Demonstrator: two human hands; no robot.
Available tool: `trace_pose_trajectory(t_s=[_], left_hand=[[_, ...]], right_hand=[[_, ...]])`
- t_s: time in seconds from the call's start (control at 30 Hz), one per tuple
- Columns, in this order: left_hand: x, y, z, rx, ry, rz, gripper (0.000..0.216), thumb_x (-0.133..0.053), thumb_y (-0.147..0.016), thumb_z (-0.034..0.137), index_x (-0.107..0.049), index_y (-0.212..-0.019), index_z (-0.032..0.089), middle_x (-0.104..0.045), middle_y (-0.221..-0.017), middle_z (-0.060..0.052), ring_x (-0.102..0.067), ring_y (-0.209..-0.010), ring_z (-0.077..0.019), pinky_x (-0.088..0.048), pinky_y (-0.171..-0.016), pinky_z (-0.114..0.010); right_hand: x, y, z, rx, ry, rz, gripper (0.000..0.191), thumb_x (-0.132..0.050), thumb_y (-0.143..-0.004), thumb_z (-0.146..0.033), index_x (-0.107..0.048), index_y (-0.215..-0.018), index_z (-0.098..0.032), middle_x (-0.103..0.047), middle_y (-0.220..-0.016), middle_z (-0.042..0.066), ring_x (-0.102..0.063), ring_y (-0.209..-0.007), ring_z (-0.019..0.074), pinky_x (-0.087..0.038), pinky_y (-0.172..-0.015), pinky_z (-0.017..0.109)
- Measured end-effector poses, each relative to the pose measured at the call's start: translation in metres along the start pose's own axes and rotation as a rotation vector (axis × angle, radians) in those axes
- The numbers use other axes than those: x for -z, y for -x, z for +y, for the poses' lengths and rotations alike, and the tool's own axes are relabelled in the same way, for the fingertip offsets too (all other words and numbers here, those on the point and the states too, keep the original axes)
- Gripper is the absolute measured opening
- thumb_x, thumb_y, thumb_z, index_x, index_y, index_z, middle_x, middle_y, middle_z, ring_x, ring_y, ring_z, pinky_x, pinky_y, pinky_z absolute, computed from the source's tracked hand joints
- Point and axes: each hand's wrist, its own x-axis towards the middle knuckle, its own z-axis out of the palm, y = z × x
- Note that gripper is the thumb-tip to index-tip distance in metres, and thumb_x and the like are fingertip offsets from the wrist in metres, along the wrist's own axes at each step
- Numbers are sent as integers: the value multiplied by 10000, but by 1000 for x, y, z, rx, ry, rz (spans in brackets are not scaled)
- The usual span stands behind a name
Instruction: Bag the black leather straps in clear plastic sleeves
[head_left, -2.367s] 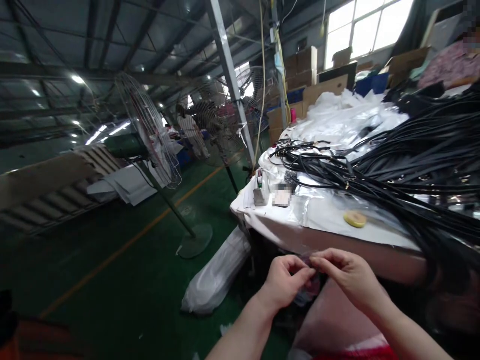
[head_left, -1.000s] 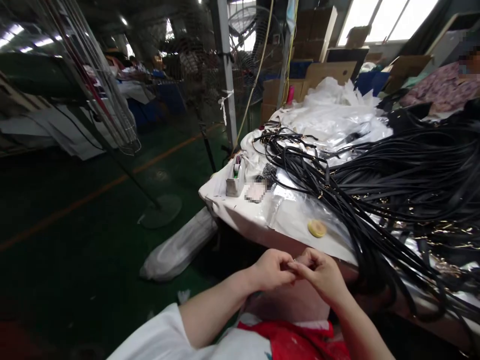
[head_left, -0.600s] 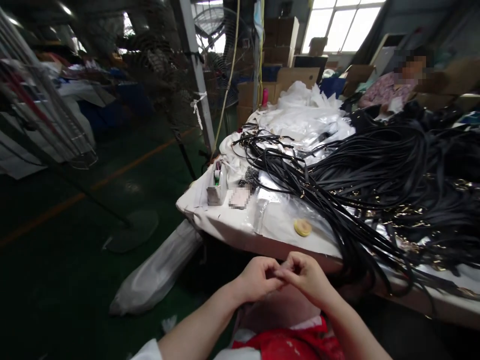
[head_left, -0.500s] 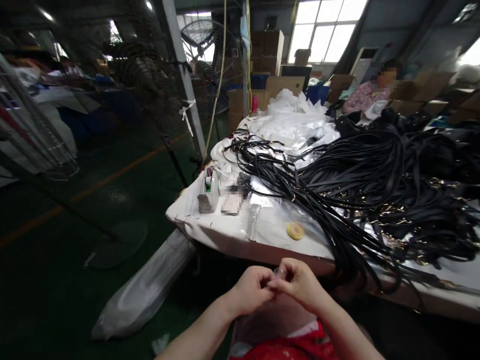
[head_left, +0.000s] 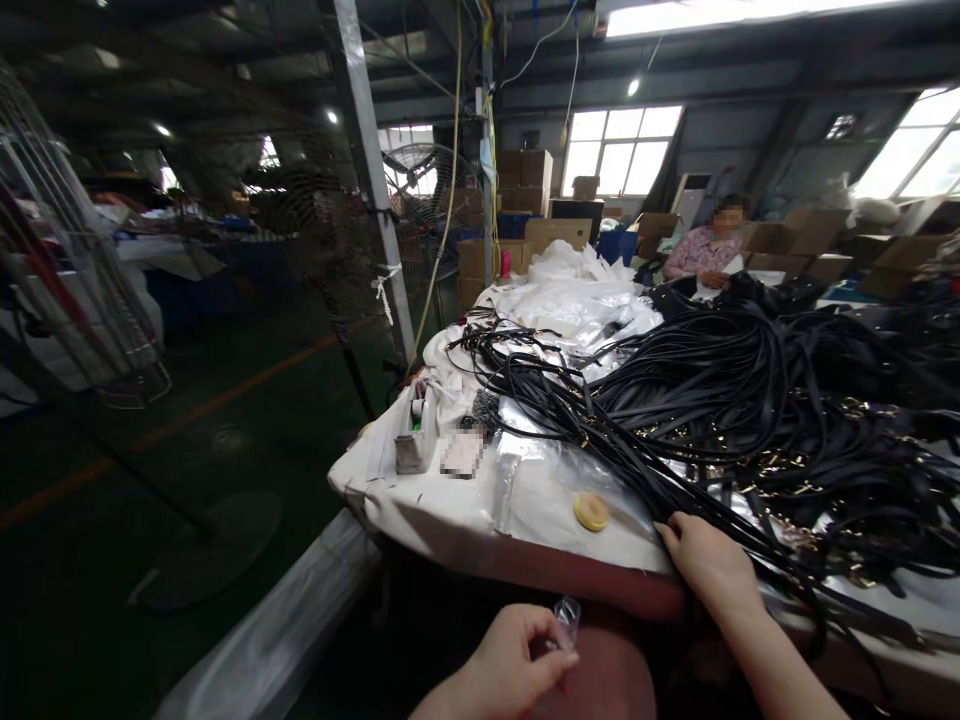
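My left hand (head_left: 517, 655) is low in front of the table edge, thumb and fingers pinched on a small piece of clear plastic film (head_left: 568, 615) that sticks up past the fingertips. At the table's front edge, my right hand (head_left: 709, 565) is closed at the near end of a long pile of black straps (head_left: 720, 380) with gold-coloured metal clasps. Its fingertips are partly hidden, so how many straps it grips is unclear. A yellow roll of tape (head_left: 591, 511) lies on the table just left of that hand.
The white-covered table (head_left: 450, 510) carries a small tape dispenser (head_left: 415, 440), clear plastic bags (head_left: 525, 450) and a heap of white plastic (head_left: 577, 275). A metal post (head_left: 375, 180) stands beyond its left corner. Another person (head_left: 701, 255) sits behind the straps. A long plastic-wrapped bundle (head_left: 277, 620) leans below left.
My hands were together over the clear plastic. The right has let go and moved right and forward to the straps; the left keeps the plastic. The view has tilted upward.
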Motion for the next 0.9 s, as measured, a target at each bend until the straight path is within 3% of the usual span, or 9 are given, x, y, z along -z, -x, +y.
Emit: trace_pose_trajectory(t_s=[0.13,0.3,0.4,0.5,0.63,0.7,0.77,0.83,0.9], left_hand=[[3,3,7,-162,-107,4,105,-722,-736,258,-752,-725,157,-702,-816,-52,-629,-811,-185,-475,-800,-292],[-4,0,58,-444,-60,-38,112,-799,-719,305,-785,-759,201,-487,-1446,-102,-458,-1305,-313,-291,-1141,-423],[-14,-3,84,-529,118,-279,238,-778,-756,409,-782,-774,172,-609,-1252,-141,-553,-1162,-279,-383,-1066,-401],[-16,0,86,-445,295,-453,338,-764,-759,478,-758,-756,140,-642,-820,-92,-595,-794,-179,-485,-810,-318],[-3,10,68,-329,310,-392,351,-779,-748,466,-715,-719,122,-581,-699,-41,-530,-659,-118,-433,-663,-248],[4,15,63,-293,289,-327,358,-772,-754,464,-693,-701,119,-568,-685,-34,-530,-640,-115,-417,-623,-236],[8,18,63,-265,272,-272,363,-766,-757,467,-682,-706,117,-560,-669,-27,-523,-616,-110,-409,-598,-230],[12,21,67,-258,238,-246,364,-752,-767,471,-680,-723,116,-567,-668,-29,-528,-608,-112,-418,-598,-232],[17,23,70,-275,170,-238,368,-728,-786,479,-682,-730,118,-581,-679,-38,-544,-612,-119,-429,-604,-236]], right_hand=[[13,2,-11,61,-199,-92,416,-475,-886,-537,-622,-645,-233,-638,-602,41,-609,-587,225,-437,-554,324],[47,20,-75,-148,-1152,-411,413,-680,-786,-600,-627,-780,-191,-666,-704,26,-560,-543,134,-375,-440,218],[64,24,-107,-204,-1464,-541,352,-802,-729,-479,-640,-823,-181,-704,-807,60,-620,-634,140,-405,-456,188],[82,3,-97,-266,-1561,-316,301,-847,-682,-370,-653,-824,-190,-705,-809,56,-641,-666,152,-428,-454,182],[86,-12,-68,-351,-1609,137,200,-779,-728,-348,-665,-841,-228,-706,-872,26,-637,-699,129,-491,-511,179],[69,10,-76,-264,-1555,-16,286,-751,-760,-423,-693,-966,-234,-720,-1009,50,-665,-835,170,-549,-645,232],[46,44,-93,-78,-1337,-433,403,-712,-793,-510,-709,-1065,-213,-719,-1087,89,-664,-986,254,-564,-785,337],[33,68,-103,-7,-1152,-680,451,-609,-847,-605,-753,-964,-193,-740,-1006,107,-671,-973,295,-555,-835,401],[35,64,-95,-77,-1168,-558,451,-601,-848,-610,-752,-803,-187,-740,-890,124,-681,-911,308,-558,-804,417]])
